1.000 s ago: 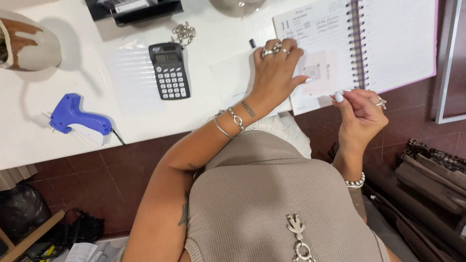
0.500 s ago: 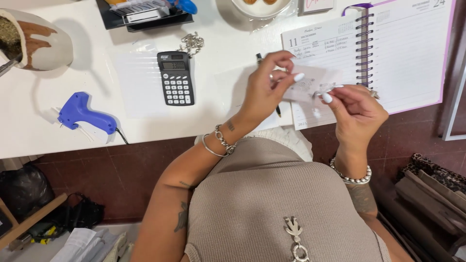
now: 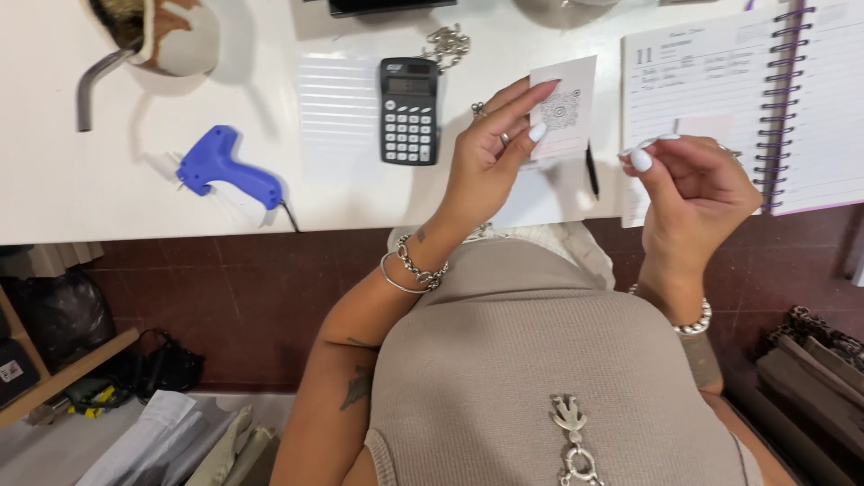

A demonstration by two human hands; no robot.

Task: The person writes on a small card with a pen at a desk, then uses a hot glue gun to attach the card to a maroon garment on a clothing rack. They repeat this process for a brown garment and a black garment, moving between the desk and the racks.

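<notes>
Fingertips of the left hand [image 3: 486,157] pinch a small white card [image 3: 565,106] upright above the desk [image 3: 108,193], printed face readable, while the right hand [image 3: 693,193] at 3 o'clock pinches something too small to tell.

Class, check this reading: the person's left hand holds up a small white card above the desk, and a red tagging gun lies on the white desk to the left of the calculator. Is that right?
Not quite. The tagging gun is blue, not red, as the head view shows. The rest stands: the left hand holds up a small white card above the white desk, and the gun lies left of the calculator.
</notes>
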